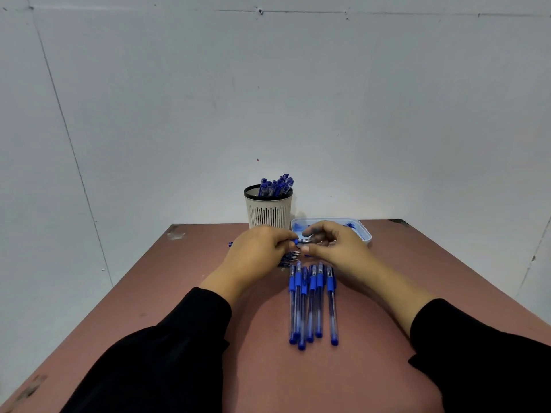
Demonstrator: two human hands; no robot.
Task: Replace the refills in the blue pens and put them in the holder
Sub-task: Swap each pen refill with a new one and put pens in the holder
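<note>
On reddish table (179, 293), both hands pinch blue pen (299, 241) w/ clear barrel.

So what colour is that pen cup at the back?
The cup is white with a black rim, clearest in the head view.

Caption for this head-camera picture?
Both hands work a blue pen above spare pens, holder behind.

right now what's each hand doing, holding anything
Left hand: fingers curled, pinching one end of a blue pen.
Right hand: thumb and fingers pinching the other end of the same pen.
</note>
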